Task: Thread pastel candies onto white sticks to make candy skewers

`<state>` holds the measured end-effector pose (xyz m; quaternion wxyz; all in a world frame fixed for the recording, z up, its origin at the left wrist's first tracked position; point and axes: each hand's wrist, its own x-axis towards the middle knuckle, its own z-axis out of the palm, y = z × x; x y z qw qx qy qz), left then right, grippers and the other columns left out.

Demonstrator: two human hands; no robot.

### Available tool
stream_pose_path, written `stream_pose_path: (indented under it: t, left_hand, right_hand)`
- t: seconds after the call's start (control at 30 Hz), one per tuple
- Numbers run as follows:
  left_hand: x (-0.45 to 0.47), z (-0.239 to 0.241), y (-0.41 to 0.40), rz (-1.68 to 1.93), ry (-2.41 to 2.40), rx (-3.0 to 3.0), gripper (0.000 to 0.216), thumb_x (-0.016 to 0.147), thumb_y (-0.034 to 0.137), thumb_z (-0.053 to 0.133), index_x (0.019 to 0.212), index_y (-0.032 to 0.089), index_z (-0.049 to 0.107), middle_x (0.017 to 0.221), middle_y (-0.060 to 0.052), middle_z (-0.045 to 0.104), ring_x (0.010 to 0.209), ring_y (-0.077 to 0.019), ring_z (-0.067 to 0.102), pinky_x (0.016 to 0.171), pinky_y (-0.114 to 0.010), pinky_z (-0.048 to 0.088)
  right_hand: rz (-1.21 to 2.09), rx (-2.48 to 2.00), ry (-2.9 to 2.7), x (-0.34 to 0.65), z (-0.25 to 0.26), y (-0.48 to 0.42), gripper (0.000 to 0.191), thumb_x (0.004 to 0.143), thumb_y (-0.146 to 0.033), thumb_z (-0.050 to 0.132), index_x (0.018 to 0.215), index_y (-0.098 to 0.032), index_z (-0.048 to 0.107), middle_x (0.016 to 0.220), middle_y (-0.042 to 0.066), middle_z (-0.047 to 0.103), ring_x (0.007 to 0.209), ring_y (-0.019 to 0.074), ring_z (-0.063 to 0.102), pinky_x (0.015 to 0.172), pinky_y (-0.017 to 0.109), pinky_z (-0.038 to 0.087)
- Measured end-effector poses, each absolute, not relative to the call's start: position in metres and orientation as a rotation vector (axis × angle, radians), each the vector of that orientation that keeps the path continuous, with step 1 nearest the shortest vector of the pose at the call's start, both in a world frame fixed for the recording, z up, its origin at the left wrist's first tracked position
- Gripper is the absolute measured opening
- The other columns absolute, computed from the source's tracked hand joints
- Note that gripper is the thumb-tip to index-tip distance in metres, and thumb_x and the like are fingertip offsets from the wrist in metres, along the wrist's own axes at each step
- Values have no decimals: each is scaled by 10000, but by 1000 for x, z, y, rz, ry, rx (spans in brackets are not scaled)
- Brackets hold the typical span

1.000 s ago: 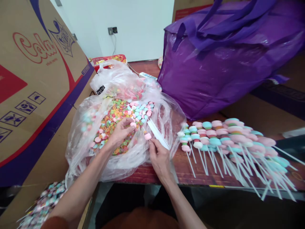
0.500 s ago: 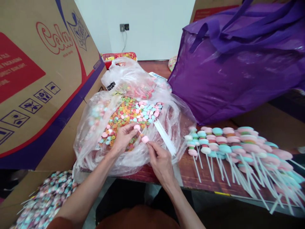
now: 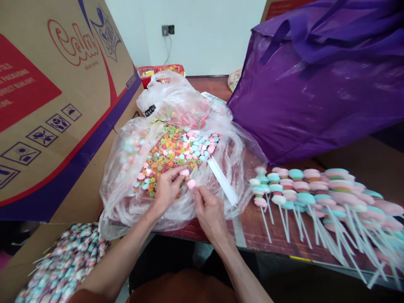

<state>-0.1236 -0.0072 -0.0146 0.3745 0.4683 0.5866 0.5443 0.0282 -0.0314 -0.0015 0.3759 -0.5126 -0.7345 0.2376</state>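
Note:
Over an open clear plastic bag (image 3: 126, 214), my left hand (image 3: 169, 186) pinches a pink marshmallow (image 3: 184, 173) between thumb and fingertips. Close below it a second pink marshmallow (image 3: 191, 184) sits on the same stick, with a small orange piece partly visible between them. My right hand (image 3: 209, 210) is closed on the lower end of that stick, mostly hidden by the fingers. Inside the bag lie colourful gummy rings (image 3: 162, 149) and pink, blue and white marshmallows (image 3: 202, 145). A bundle of white sticks (image 3: 222, 181) rests on the bag's right side.
Finished-looking marshmallow skewers (image 3: 337, 198) lie in a pile along the table's right side. A printed cardboard box (image 3: 41, 97) rises at left, a purple bag (image 3: 315, 97) at right. More skewers (image 3: 66, 265) fill a box at lower left. Behind stands a red basket (image 3: 145, 72).
On the stick, the upper marshmallow has come nearer the lower one, with my left hand still pinching it. The whole view has shifted slightly; my right hand keeps its hold.

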Motion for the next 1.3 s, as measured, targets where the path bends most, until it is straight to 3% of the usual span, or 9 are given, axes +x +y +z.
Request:
stream_pose_path:
  t: [0.33,0.5,0.6,0.73,0.83,1.03,1.17,1.3]
  left_hand:
    - [-119,-4,-36,1296,1605,1499,338,920,197,521,1177,228,739,1203,-74,736,1142,-224,674,1027,-371,511]
    - [-117,-6,-39,1221,1607,1438,366,906,185,519,1207,210,725,1241,-79,721,1136,-230,673,1029,-377,505]
    - [-117,-1,-32,1168,1565,1452,357,907,192,513,1183,222,738,1193,-68,740,1111,-233,678,1016,-374,505]
    - [-123,15,-8,1136,1608,1574,357,940,246,483,1205,230,722,948,-52,763,960,-223,683,908,-346,527]
    - [-127,24,16,870,1868,1908,338,930,195,462,1116,209,744,914,-72,700,889,-227,625,845,-350,499]
    - [-120,19,44,312,2058,2224,295,907,134,446,1019,174,716,1107,-154,590,1054,-305,524,795,-389,462]
    - [-116,13,46,354,2081,2131,267,896,105,450,1002,181,683,1109,-140,574,1091,-304,513,826,-391,459]
    - [-124,12,42,764,1998,1924,144,845,110,540,918,171,649,1028,-103,589,1026,-250,549,868,-373,466]
  right_hand:
    - [663,-1338,-1816,15,-1,-36,314,968,-267,392,752,-192,607,538,-37,475,471,116,423,514,238,302]
    - [707,-1340,-1794,9,-4,-29,314,960,-264,388,743,-188,602,558,-35,479,491,118,425,529,247,295]
    - [741,-1361,-1739,11,-5,-25,317,959,-311,413,728,-190,592,557,-44,460,499,117,423,532,245,298]
    - [743,-1377,-1661,25,-4,-24,346,956,-357,438,679,-196,569,553,-52,439,512,113,411,530,236,307]
    - [663,-1444,-1629,37,-5,-25,341,947,-348,443,670,-197,571,537,-54,427,502,115,389,524,248,288]
    - [643,-1439,-1648,42,-8,-27,324,938,-332,441,705,-188,615,564,-34,489,532,126,430,561,256,325]
    - [672,-1434,-1648,40,-10,-27,325,935,-323,437,697,-184,608,575,-31,493,541,126,441,568,257,329]
    - [755,-1406,-1594,41,-10,-28,318,933,-337,461,726,-177,644,580,-31,505,541,125,452,561,250,349]
